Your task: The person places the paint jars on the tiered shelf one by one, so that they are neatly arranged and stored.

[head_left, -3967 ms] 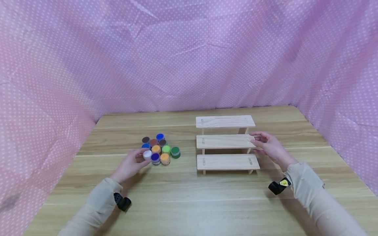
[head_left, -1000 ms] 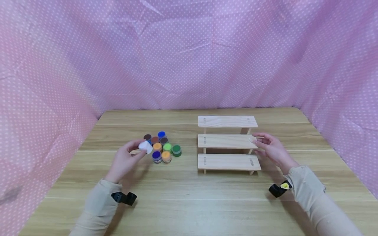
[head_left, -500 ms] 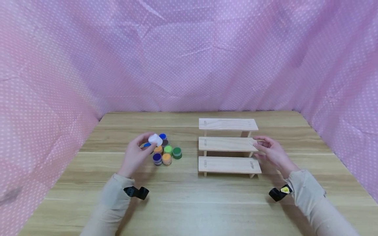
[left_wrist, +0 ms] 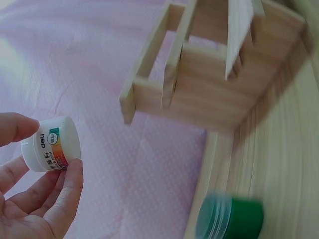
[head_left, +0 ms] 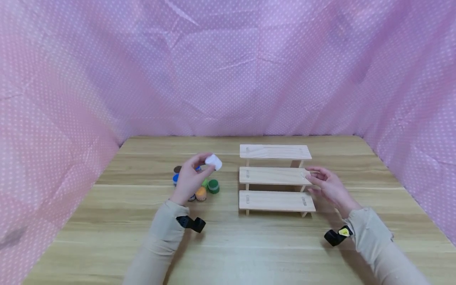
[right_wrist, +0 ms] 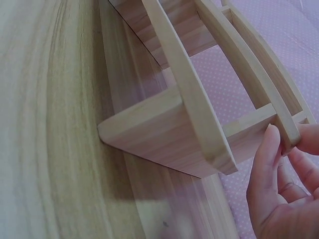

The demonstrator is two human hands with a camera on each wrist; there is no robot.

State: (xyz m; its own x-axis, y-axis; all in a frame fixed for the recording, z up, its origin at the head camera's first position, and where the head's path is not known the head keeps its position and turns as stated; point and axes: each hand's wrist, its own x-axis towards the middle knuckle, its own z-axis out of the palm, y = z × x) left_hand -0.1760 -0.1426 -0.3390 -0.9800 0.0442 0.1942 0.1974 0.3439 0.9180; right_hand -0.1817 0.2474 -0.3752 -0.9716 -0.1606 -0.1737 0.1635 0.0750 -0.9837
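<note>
Above the table point(head_left: 235, 247), hands point(head_left: 190, 179) point(head_left: 329, 189) pinch jar point(head_left: 214, 161) (left), shelf point(head_left: 273, 175) (right); only left-wrist view shows lettering point(left_wrist: 53, 148).

One three-tier pale wooden rack point(head_left: 281, 200) has three rectangular shelves and two side panels point(right_wrist: 154, 137). Eight round plastic jars can be counted: one white jar point(head_left: 214, 162) in the left hand point(head_left: 190, 178), and seven on the left of the tabletop point(head_left: 256, 249), namely one dark brown jar point(head_left: 177, 169), two blue jars point(head_left: 175, 179), one light green jar point(head_left: 204, 183), one dark green jar point(head_left: 213, 186), one orange jar point(head_left: 201, 193) and one mostly covered jar point(head_left: 192, 197). The left hand hides part of the group, so its full number cannot be told. There are two hands, two beige sleeves point(head_left: 370, 233) and two black wrist devices point(head_left: 198, 225).
</note>
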